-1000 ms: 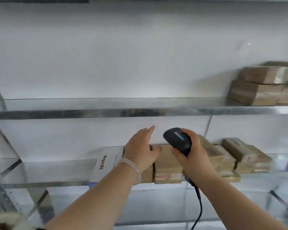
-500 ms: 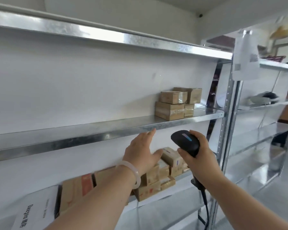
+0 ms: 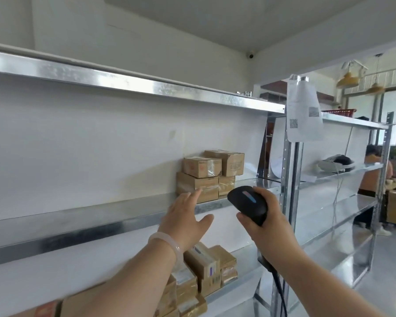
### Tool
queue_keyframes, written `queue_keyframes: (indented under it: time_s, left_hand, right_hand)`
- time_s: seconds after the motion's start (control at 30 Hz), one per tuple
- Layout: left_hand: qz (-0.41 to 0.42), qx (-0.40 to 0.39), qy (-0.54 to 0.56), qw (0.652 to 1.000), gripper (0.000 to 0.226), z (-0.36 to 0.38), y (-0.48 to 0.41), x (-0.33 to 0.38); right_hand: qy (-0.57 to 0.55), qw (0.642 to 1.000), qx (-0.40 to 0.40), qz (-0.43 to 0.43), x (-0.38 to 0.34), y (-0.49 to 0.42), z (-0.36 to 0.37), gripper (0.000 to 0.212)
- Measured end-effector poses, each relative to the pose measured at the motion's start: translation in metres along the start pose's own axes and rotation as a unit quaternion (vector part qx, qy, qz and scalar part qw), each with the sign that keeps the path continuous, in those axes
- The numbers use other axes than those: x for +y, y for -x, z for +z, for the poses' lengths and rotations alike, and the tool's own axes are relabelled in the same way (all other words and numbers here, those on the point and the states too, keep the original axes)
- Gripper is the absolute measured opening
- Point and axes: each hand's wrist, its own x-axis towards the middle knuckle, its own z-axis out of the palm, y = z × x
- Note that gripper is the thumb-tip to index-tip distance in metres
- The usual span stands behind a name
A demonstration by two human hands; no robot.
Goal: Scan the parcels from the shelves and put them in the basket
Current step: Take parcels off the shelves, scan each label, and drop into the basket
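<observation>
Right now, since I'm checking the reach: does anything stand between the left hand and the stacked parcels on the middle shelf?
Nothing visible does. The open left hand points straight at the stacked parcels, fingertips by the bottom box. The scanner in the right hand sits to the right, outside that path.

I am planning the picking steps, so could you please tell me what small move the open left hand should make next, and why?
Probably reach a little further and grip the top front taped brown cardboard parcel on the steel middle shelf: the left hand is open, fingers pointing towards that stack, while the right hand holds the black handheld scanner ready.
</observation>
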Motion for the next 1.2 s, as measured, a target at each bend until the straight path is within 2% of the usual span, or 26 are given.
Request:
queue_keyframes:
  time_s: [0.13,0.33,0.57,1.03,1.2]
  left_hand:
    - [0.007,-0.013,-0.004,1.0,0.071,0.009,-0.021,-0.007]
    - [0.019,0.008,0.014,1.0,0.07,0.006,-0.064,-0.013]
    - [-0.033,0.002,0.007,0.999,0.074,0.02,-0.107,-0.019]
    - [-0.094,0.135,0.002,0.986,0.071,0.055,-0.216,-0.025]
    - [-0.128,0.177,-0.013,0.976,0.072,0.063,-0.24,-0.019]
  right_hand:
    - [-0.002,1.0,0.007,-0.009,0.009,-0.019,0.016,0.057]
    - [-0.018,1.0,0.02,-0.011,0.016,-0.048,0.033,0.057]
    - [-0.07,0.997,0.037,-0.025,0.028,-0.102,0.037,0.052]
    - [-0.15,0.982,-0.027,-0.113,0.089,-0.234,0.058,0.055]
    - [-0.185,0.975,-0.05,-0.113,0.091,-0.272,0.065,0.057]
